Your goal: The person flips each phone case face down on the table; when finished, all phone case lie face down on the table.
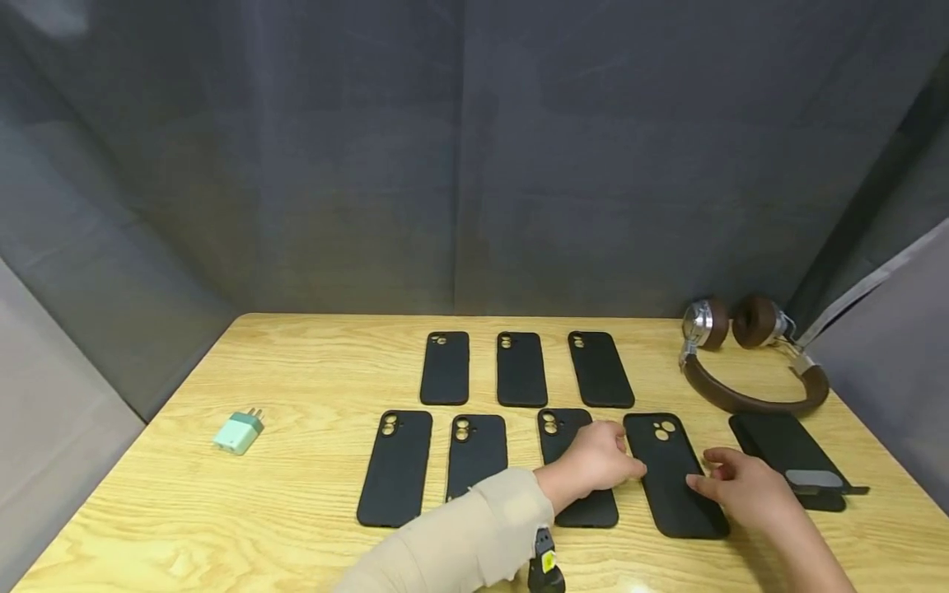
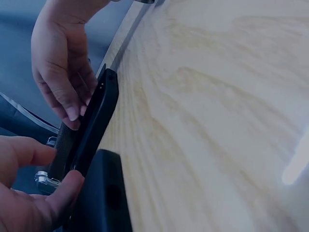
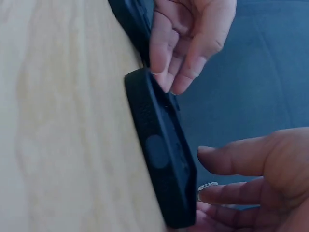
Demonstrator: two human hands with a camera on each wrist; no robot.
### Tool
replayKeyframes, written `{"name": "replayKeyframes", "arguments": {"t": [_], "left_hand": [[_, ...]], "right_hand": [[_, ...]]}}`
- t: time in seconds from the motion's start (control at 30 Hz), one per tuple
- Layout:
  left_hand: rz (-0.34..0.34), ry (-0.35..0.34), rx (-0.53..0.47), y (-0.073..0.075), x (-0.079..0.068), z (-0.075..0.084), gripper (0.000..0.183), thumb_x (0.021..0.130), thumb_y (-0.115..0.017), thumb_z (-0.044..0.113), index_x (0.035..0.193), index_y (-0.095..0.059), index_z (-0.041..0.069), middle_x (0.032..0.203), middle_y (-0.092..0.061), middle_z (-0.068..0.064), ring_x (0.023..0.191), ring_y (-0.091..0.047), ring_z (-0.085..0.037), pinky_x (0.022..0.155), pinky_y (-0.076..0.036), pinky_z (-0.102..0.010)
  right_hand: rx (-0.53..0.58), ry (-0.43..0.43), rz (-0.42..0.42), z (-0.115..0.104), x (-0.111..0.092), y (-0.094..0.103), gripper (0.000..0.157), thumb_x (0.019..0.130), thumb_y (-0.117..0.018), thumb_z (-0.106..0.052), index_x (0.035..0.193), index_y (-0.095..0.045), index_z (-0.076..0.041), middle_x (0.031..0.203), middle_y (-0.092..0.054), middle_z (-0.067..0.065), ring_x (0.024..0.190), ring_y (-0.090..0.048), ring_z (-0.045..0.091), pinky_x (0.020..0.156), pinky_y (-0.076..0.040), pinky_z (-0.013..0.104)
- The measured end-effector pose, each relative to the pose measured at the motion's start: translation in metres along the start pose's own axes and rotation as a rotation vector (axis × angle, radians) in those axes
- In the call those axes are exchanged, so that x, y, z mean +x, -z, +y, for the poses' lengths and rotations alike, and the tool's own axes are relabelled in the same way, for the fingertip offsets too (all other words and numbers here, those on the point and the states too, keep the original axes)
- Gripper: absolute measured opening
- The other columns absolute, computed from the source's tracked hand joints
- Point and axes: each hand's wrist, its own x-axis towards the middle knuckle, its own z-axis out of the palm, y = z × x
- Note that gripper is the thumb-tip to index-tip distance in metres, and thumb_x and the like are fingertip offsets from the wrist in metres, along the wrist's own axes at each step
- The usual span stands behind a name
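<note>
A black phone case (image 1: 670,482) lies hollow side up between my hands, its camera cutouts at the far end. At its left edge my left hand (image 1: 596,459) has loosely bent fingers touching or nearly touching the rim, with the forearm passing over neighbouring cases. My right hand (image 1: 752,492) is at the right edge, thumb and fingers spread. In the right wrist view the right thumb (image 3: 227,157) stands apart from the case (image 3: 157,150). Partly beneath my left hand is another black case (image 1: 567,436), back side up.
Several more black cases (image 1: 396,469) lie in two rows, the back row (image 1: 521,371) farther off. To the right are brown headphones (image 1: 741,403) and a black flat item (image 1: 778,445) with a grey oval part. A green plug adapter (image 1: 239,432) sits at left.
</note>
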Motion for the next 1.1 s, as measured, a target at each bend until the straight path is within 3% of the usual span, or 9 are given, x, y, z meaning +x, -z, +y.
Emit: {"name": "replayKeyframes", "arguments": {"t": [0.07,0.17,0.3,0.5,0.6,0.7,0.8,0.97,1.1], "left_hand": [[0.013,0.022,0.019,-0.002,0.002,0.003,0.049,0.079,-0.070,0.012,0.124,-0.056,0.002,0.046,-0.039,0.002,0.037,-0.033,-0.010,0.042,-0.028,-0.020],[0.042,0.060,0.052,-0.003,0.006,0.007,0.049,0.076,-0.072,0.014,0.123,-0.058,0.003,0.074,-0.062,-0.002,0.057,-0.049,-0.010,0.056,-0.042,-0.019],[0.066,0.127,0.021,-0.004,0.010,0.011,0.045,0.074,-0.074,0.010,0.116,-0.062,0.003,0.102,-0.064,-0.006,0.076,-0.058,-0.012,0.072,-0.048,-0.022],[0.068,0.186,-0.063,-0.006,0.014,0.013,0.026,0.072,-0.073,0.001,0.096,-0.065,-0.004,0.063,-0.058,-0.007,0.055,-0.057,-0.014,0.058,-0.048,-0.021],[0.062,0.193,-0.100,-0.005,0.016,0.014,0.009,0.072,-0.071,-0.002,0.073,-0.063,-0.005,0.054,-0.056,-0.007,0.051,-0.059,-0.017,0.051,-0.048,-0.022],[0.048,0.207,-0.145,-0.004,0.017,0.015,0.014,0.074,-0.070,-0.004,0.064,-0.060,-0.004,0.053,-0.058,-0.009,0.055,-0.064,-0.021,0.052,-0.051,-0.024],[0.036,0.223,-0.204,-0.004,0.018,0.017,0.007,0.075,-0.069,-0.005,0.080,-0.063,-0.005,0.061,-0.060,-0.011,0.063,-0.067,-0.026,0.056,-0.054,-0.028],[0.039,0.218,-0.328,-0.003,0.019,0.017,0.035,0.077,-0.066,-0.008,0.111,-0.058,-0.006,0.076,-0.059,-0.011,0.070,-0.067,-0.033,0.060,-0.056,-0.034],[0.057,0.194,-0.393,-0.004,0.018,0.016,0.039,0.078,-0.065,-0.008,0.116,-0.056,-0.004,0.094,-0.060,-0.012,0.071,-0.067,-0.033,0.063,-0.056,-0.036]], "right_hand": [[0.001,0.006,0.017,0.001,0.001,-0.002,0.073,0.082,-0.065,-0.047,0.123,-0.048,0.011,0.099,-0.060,0.021,0.093,-0.056,0.037,0.073,-0.046,0.045],[0.005,0.025,0.050,0.001,0.002,-0.005,0.060,0.084,-0.065,-0.036,0.120,-0.051,0.010,0.090,-0.059,0.011,0.087,-0.055,0.029,0.072,-0.044,0.044],[0.007,0.043,0.074,-0.002,0.002,-0.008,0.044,0.085,-0.063,-0.021,0.116,-0.054,0.009,0.081,-0.055,0.004,0.080,-0.051,0.024,0.069,-0.040,0.040],[0.009,0.033,0.096,-0.003,0.002,-0.009,0.035,0.082,-0.059,-0.007,0.113,-0.056,0.009,0.077,-0.054,0.003,0.080,-0.050,0.025,0.071,-0.040,0.042],[0.012,0.025,0.103,-0.003,0.003,-0.009,0.034,0.082,-0.059,-0.006,0.112,-0.057,0.009,0.079,-0.057,0.005,0.081,-0.051,0.026,0.072,-0.042,0.044],[0.015,0.011,0.104,-0.003,0.005,-0.009,0.033,0.081,-0.060,-0.005,0.111,-0.058,0.008,0.083,-0.059,0.009,0.082,-0.053,0.028,0.072,-0.043,0.046],[0.019,0.001,0.106,-0.002,0.006,-0.008,0.033,0.080,-0.061,-0.004,0.111,-0.058,0.008,0.089,-0.061,0.015,0.086,-0.055,0.031,0.073,-0.043,0.048],[0.025,0.003,0.106,-0.003,0.005,-0.006,0.032,0.079,-0.063,-0.005,0.108,-0.059,0.009,0.091,-0.061,0.018,0.087,-0.056,0.032,0.072,-0.044,0.047],[0.029,0.035,0.122,-0.007,0.001,-0.005,0.031,0.080,-0.063,-0.007,0.106,-0.061,0.009,0.088,-0.062,0.013,0.085,-0.055,0.029,0.072,-0.043,0.043]]}}
